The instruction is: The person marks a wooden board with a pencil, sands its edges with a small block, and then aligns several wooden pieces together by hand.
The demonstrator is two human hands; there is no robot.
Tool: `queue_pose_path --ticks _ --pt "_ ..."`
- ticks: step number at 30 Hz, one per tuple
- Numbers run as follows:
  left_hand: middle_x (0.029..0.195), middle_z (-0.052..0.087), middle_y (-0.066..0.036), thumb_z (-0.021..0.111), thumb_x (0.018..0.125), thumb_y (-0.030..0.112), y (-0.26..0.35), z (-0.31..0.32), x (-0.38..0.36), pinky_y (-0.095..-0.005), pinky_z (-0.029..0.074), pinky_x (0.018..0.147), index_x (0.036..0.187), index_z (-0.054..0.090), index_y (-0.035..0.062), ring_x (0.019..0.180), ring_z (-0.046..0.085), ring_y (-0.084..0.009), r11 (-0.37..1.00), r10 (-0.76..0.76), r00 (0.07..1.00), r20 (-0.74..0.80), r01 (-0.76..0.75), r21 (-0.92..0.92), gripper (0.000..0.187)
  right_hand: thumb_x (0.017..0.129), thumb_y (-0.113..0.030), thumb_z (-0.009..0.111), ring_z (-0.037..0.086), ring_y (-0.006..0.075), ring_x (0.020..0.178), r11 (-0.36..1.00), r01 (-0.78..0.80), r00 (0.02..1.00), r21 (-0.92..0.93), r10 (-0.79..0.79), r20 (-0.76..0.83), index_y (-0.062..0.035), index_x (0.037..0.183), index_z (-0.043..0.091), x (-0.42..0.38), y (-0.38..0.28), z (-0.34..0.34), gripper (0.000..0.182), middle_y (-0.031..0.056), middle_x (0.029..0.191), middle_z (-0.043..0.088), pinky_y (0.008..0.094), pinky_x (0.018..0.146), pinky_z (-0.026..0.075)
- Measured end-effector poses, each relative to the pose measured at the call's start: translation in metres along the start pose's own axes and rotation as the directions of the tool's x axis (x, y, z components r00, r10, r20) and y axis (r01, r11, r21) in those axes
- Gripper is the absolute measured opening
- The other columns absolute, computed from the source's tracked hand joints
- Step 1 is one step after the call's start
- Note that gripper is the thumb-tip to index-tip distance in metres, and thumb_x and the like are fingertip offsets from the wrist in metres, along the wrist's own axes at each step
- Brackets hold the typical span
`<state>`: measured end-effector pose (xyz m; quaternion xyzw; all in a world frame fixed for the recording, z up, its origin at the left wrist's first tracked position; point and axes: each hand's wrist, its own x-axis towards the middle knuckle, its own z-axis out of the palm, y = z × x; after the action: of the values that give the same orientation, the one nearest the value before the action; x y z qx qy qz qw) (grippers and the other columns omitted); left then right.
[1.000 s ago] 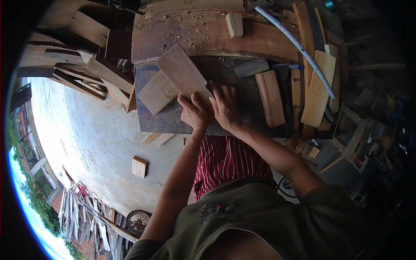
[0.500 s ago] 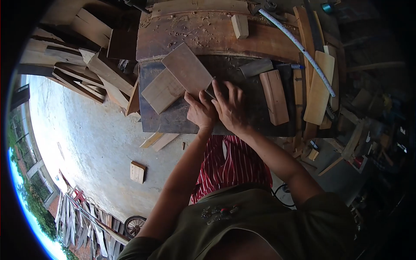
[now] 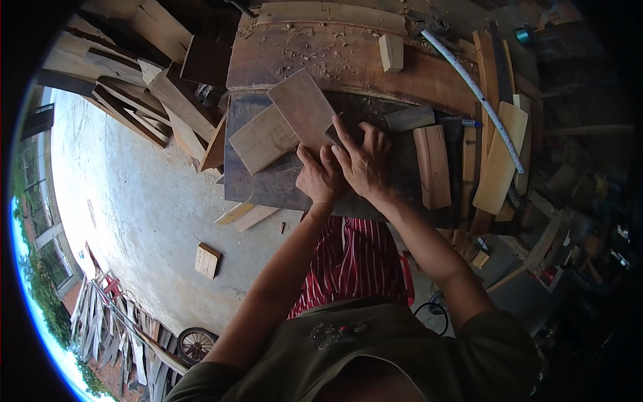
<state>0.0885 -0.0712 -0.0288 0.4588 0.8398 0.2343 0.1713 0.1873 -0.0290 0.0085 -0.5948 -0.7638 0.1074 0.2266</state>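
Note:
A flat rectangular wooden board lies slanted on the dark bench top, its left part overlapping a second pale wooden board. At its near edge my left hand is closed, the index finger and thumb gripping the corner. My right hand is beside it, the index finger stretched along the board's right edge and the other fingers apart and loosely bent. Dark shadow hides part of the edge under that fingertip. To the right of my right hand are a grey block and a curved reddish wooden block.
A thick plank with shavings crosses the back of the bench, bearing a small upright block. Long wood strips and a white speckled curved strip lie at right. Stacked offcuts stand at left; a loose block is on the floor.
The whole view has shifted, so the bench appears slightly farther right. Both hands keep nearly the same place at the board, and my right hand's bent fingers have spread a little.

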Motion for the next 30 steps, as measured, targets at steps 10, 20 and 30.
queue_pose_path --ticks 10,20,30 --pt "0.076 0.068 -0.022 0.047 0.099 0.045 0.000 0.000 -0.004 -0.0500 0.049 0.057 0.135 0.035 0.0078 0.068 0.066 -0.0426 1.000 0.021 0.999 -0.037 -0.020 0.013 0.053 0.093 -0.034 0.063 0.051 0.0367 0.094 0.987 0.056 0.991 0.151 -0.037 -0.125 -0.0262 0.148 0.044 0.055 -0.011 0.023 0.059 0.0195 0.108 0.047 0.0481 0.080 0.043" --pt "0.087 0.070 -0.022 0.046 0.099 0.047 0.003 -0.005 -0.004 -0.0496 0.050 0.064 0.135 0.036 0.0066 0.077 0.067 -0.0433 1.000 0.000 1.000 -0.013 0.000 -0.028 0.055 0.094 -0.035 0.062 0.051 0.0344 0.088 0.991 0.079 0.994 0.108 -0.069 -0.089 -0.0270 0.150 0.043 0.117 -0.021 0.037 0.060 0.0182 0.100 0.047 0.0465 0.078 0.043" --pt "0.099 0.067 -0.024 0.052 0.100 0.035 -0.021 -0.030 0.010 -0.0473 0.051 0.070 0.132 0.039 0.0055 0.083 0.066 -0.0424 0.913 0.229 0.958 0.175 -0.149 -0.379 0.045 0.096 -0.046 0.057 0.051 0.0316 0.089 0.992 0.118 0.993 -0.050 -0.120 -0.022 -0.0327 0.149 0.042 0.006 0.007 0.022 0.057 0.0151 0.099 0.049 0.0475 0.075 0.042"
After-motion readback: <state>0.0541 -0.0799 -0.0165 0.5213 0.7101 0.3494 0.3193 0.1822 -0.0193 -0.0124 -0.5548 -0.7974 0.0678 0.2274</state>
